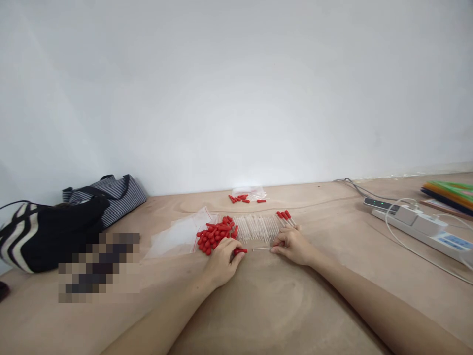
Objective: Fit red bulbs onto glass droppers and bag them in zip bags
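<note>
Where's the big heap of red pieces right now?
In the head view, the red heap lies just beyond the left hand, with plastic bags at left and a row of pale sticks at right.

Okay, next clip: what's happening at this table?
A person's left hand pinches a red bulb while the right hand holds a thin clear tube, the two pieces apart. Beyond the hands lie a pile of red bulbs and a row of bare tubes. At the row's right end, three tubes have red bulbs at their far ends.
</note>
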Available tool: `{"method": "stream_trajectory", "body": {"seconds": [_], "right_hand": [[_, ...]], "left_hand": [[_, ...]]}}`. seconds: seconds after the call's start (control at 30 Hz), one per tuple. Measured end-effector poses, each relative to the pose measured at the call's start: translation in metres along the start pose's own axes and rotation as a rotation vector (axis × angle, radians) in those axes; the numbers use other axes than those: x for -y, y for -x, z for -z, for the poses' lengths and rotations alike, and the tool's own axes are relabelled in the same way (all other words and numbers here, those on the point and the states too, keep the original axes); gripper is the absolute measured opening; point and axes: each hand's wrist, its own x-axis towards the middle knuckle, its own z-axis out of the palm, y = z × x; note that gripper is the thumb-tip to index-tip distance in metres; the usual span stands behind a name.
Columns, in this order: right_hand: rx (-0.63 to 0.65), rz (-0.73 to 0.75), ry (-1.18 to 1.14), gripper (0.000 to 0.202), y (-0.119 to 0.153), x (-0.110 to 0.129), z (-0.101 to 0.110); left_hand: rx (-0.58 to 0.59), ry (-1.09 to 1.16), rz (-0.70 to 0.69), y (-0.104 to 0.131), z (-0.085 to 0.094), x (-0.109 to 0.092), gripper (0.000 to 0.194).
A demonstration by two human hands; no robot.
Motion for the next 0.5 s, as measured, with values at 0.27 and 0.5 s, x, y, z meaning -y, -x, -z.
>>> {"method": "stream_trajectory", "body": {"seconds": [0.27, 0.5], "right_hand": [[-0.031, 0.000, -0.040, 0.015, -0.004, 0.010, -0.017], [-0.206, 0.048, -0.044, 0.013, 0.000, 0.018, -0.023]], "left_hand": [[-0.007, -0.034, -0.013, -0.002, 0.000, -0.002, 0.014], [-0.002, -0.075, -0.028, -0.002, 0.000, 0.001, 0.015]]}}
